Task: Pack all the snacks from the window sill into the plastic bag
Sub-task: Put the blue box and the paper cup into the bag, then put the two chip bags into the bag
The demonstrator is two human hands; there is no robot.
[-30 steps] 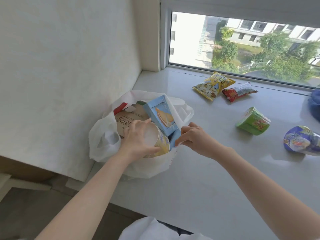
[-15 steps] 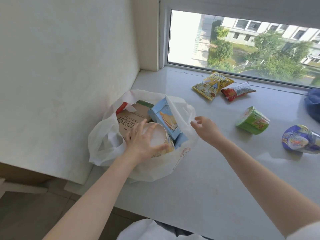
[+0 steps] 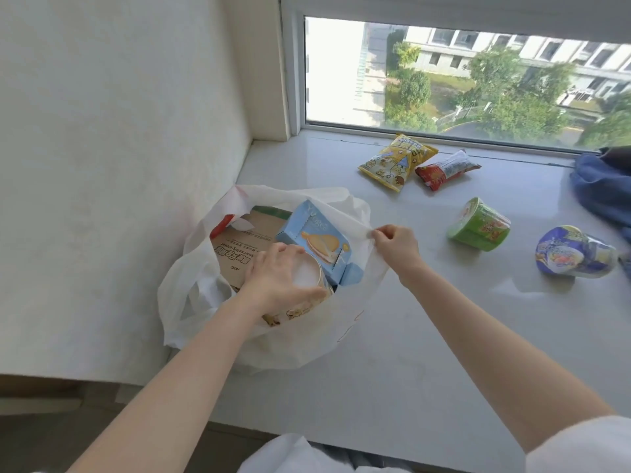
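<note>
The right hand (image 3: 396, 245) is pinching the plastic bag (image 3: 341, 336) rim outward, apparently widening its mouth, while the left hand (image 3: 276, 278), fingers curled, is pressing a round tub (image 3: 312, 285) inside the bag beside the blue box (image 3: 317, 240).

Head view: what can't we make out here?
- Bag contents: below the brown box, blue box and tub, hidden by them and the bag's wall.
- Tub: partly covered by the left hand; print unreadable.
- Blue cloth: cut off by the right edge.
- Yellow packet, red packet, green cup, purple cup: print too small to read.
</note>
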